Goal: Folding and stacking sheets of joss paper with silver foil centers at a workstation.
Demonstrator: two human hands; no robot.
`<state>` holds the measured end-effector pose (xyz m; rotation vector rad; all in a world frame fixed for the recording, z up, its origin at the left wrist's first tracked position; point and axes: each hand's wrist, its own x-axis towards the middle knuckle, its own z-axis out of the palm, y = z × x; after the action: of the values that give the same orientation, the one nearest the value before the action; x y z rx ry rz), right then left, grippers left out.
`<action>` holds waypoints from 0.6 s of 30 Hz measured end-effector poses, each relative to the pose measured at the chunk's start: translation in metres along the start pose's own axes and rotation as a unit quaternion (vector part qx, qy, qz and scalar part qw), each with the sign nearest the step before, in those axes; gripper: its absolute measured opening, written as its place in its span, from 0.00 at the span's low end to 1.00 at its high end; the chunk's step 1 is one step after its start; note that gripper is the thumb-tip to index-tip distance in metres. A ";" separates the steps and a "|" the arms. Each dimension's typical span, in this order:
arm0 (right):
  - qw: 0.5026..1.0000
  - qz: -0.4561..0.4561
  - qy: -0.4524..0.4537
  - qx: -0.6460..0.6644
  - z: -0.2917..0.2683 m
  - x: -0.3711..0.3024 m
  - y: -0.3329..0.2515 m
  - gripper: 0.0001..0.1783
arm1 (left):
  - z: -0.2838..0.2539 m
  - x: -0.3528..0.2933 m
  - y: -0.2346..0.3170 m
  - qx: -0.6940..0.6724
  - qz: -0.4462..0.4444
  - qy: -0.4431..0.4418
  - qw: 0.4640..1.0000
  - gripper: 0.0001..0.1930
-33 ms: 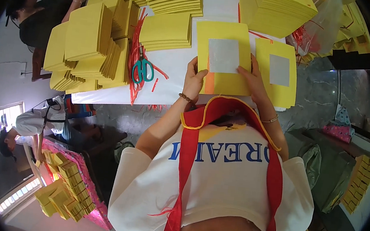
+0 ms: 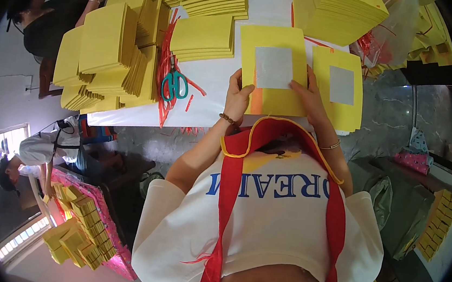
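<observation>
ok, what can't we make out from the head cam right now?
All in the head view:
Left hand: fingertips, hidden behind the held yellow paper.
Held yellow paper: its back, facing away and hidden by its own front.
Large yellow stack, upper right: far end, cut off by the top edge.
Clear plastic bag: full contents, obscured by its hazy film.
Co-worker in white: finger positions, too small.

Likely a small paper workshop: yellow paper stacks (image 2: 202, 36), teal scissors (image 2: 174, 86), co-workers (image 2: 43, 148).
</observation>
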<state>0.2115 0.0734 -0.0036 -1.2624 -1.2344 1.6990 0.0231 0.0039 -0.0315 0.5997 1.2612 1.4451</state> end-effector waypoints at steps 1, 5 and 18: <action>1.000 0.002 0.000 0.000 -0.001 0.001 0.000 0.39 | 0.001 0.001 0.000 0.001 0.004 0.001 1.000 0.26; 1.000 0.005 -0.011 0.023 -0.002 0.003 -0.003 0.38 | 0.009 -0.002 0.011 0.019 -0.010 0.013 1.000 0.27; 0.999 -0.021 0.019 -0.018 -0.005 0.002 0.002 0.37 | -0.002 -0.003 0.002 0.016 -0.014 -0.016 1.000 0.30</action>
<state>0.2161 0.0757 -0.0068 -1.2749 -1.2673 1.6219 0.0215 0.0003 -0.0292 0.6214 1.2645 1.3904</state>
